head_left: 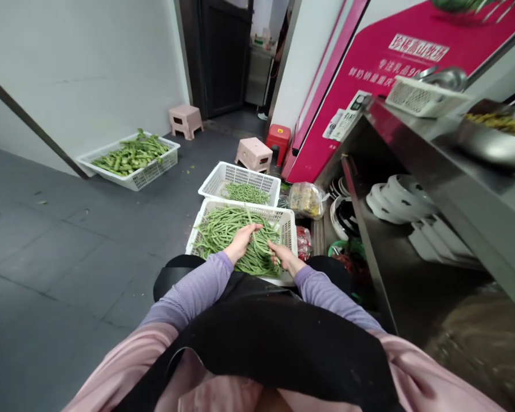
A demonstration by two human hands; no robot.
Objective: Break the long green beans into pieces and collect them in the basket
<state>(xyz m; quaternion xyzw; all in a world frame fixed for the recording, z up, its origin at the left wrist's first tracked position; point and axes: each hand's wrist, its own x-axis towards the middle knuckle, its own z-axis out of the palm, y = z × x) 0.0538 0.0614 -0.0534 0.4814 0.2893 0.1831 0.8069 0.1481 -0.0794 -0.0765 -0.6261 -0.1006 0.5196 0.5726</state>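
Note:
Long green beans [221,229] fill the near white plastic basket [288,226], which sits between my knees. My left hand [240,243] is over the middle of the heap, thumb and fingers pinched on a long green bean [249,215] that points away from me. My right hand [285,256] is at the basket's right side with curled fingers, closed around beans whose number I cannot tell. Just beyond stands a second white basket [212,182] with a smaller pile of green beans [245,193] in it.
A white basket of green vegetable pieces [131,155] stands by the left wall. Pink stools [254,153] and a red stool [278,140] stand ahead. To my right, a steel shelf [446,154] holds plates and a metal bowl [498,137]. A bagged yellow item [306,199] lies beside the baskets.

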